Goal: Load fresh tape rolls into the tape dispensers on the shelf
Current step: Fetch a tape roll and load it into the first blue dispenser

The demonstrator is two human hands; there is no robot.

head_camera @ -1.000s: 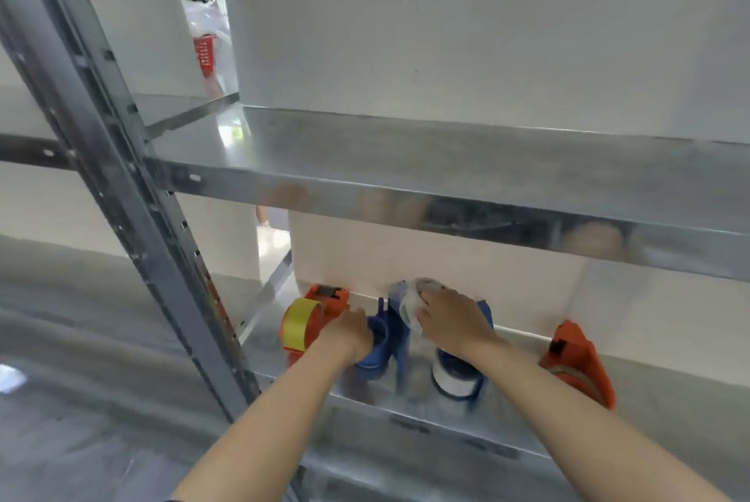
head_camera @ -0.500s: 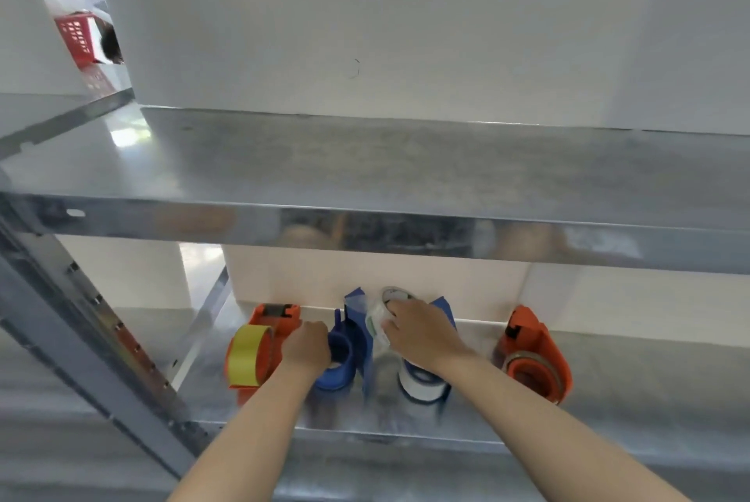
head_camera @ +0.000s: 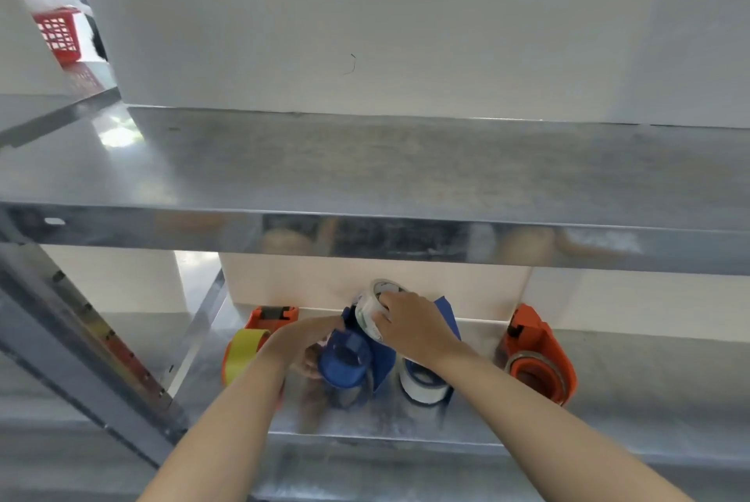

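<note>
On the lower metal shelf (head_camera: 608, 424) my left hand (head_camera: 302, 347) grips a blue tape dispenser (head_camera: 345, 359), tilted so its round hub faces me. My right hand (head_camera: 410, 325) holds a clear tape roll (head_camera: 375, 308) just above and behind that hub. Under my right wrist stands a second blue dispenser (head_camera: 422, 379) with a white roll in it. An orange dispenser with a yellow roll (head_camera: 243, 351) stands at the left. Another orange dispenser (head_camera: 537, 355) with a roll in it stands at the right.
An upper metal shelf (head_camera: 365, 172) juts out above the dispensers and hides the back of the lower shelf. A slotted steel upright (head_camera: 81, 339) runs down the left side. A red basket (head_camera: 59, 36) sits far off at the upper left. White wall lies behind.
My left hand has lifted and tilted the blue dispenser toward me. My right hand has raised the clear roll slightly above it. The camera has shifted right.
</note>
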